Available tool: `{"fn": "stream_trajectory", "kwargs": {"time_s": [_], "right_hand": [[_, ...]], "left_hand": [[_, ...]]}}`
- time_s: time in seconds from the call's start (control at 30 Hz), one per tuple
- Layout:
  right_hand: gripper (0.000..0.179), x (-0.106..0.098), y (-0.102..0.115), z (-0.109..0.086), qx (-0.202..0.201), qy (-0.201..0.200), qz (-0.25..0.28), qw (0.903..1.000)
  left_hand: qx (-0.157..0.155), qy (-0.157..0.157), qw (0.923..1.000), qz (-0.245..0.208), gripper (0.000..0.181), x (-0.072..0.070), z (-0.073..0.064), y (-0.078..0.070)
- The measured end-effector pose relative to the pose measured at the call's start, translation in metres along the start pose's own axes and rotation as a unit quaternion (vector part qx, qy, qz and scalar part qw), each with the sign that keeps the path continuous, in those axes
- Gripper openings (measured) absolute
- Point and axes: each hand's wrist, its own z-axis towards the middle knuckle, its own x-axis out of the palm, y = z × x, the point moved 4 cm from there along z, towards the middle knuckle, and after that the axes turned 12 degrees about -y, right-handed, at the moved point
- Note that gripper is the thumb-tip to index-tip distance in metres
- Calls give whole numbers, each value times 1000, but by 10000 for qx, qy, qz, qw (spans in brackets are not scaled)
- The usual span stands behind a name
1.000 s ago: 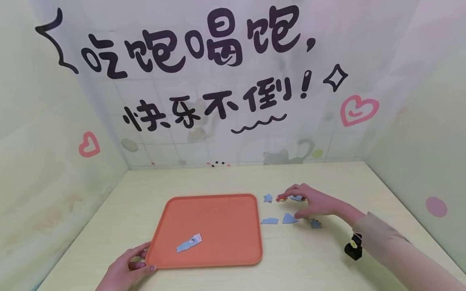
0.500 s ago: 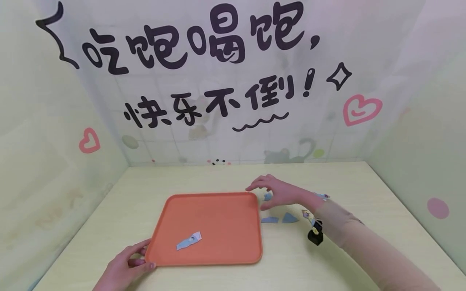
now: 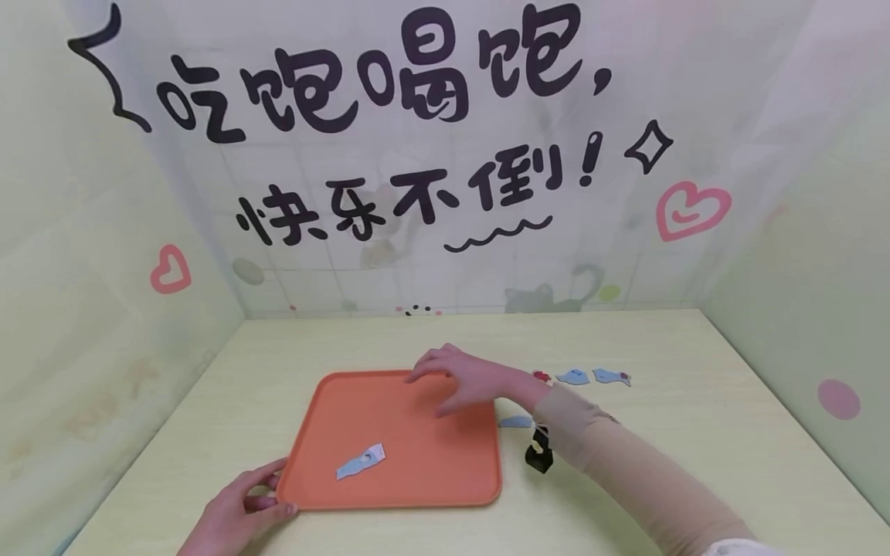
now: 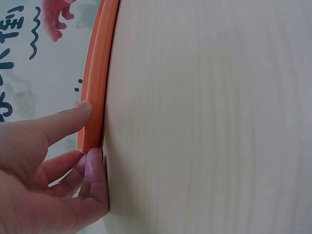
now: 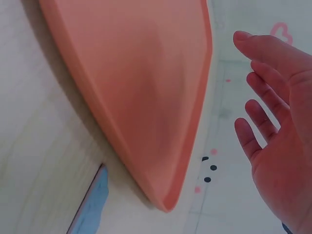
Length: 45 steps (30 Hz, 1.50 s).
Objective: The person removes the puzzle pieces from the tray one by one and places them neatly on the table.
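My left hand (image 3: 235, 510) holds the near left corner of an orange tray (image 3: 417, 507); in the left wrist view its thumb (image 4: 68, 122) lies against the tray's side, with fingers around the corner. One light blue puzzle piece (image 3: 361, 461) with a pale end lies inside the tray. My right hand (image 3: 467, 378) hovers over the tray's far right part, fingers spread and loosely bent. In the right wrist view this hand (image 5: 282, 107) holds nothing.
Right of the tray lie a red piece (image 3: 541, 376), light blue pieces (image 3: 573, 377) (image 3: 612, 377) and a flat blue piece (image 3: 514, 422), partly behind my right arm. A black device (image 3: 538, 452) hangs at my right wrist. Printed walls (image 3: 417, 270) stand behind and at both sides.
From above the loose pieces on the right, my right hand has moved left, past the tray's rim, to over the tray. The left hand and the piece in the tray stay put.
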Motion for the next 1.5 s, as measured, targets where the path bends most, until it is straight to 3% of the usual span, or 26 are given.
{"fn": "stream_trajectory", "kwargs": {"time_s": [0.43,0.7,0.93,1.27,1.5], "right_hand": [[56,40,22,26,-459,380,-305,9978],[53,53,30,34,-728,476,-688,9938],[50,61,32,34,-712,573,-624,9939],[43,80,32,37,-879,866,-1091,9863],[39,88,40,36,-740,1005,-1073,9864]], "left_hand": [[-221,39,9997,-85,88,1,4,10],[70,38,10000,-40,86,-2,3,4],[27,62,10000,-43,86,-1,4,-1],[53,106,9999,-10,87,0,6,-3],[-316,176,9993,-36,91,5,7,5]]}}
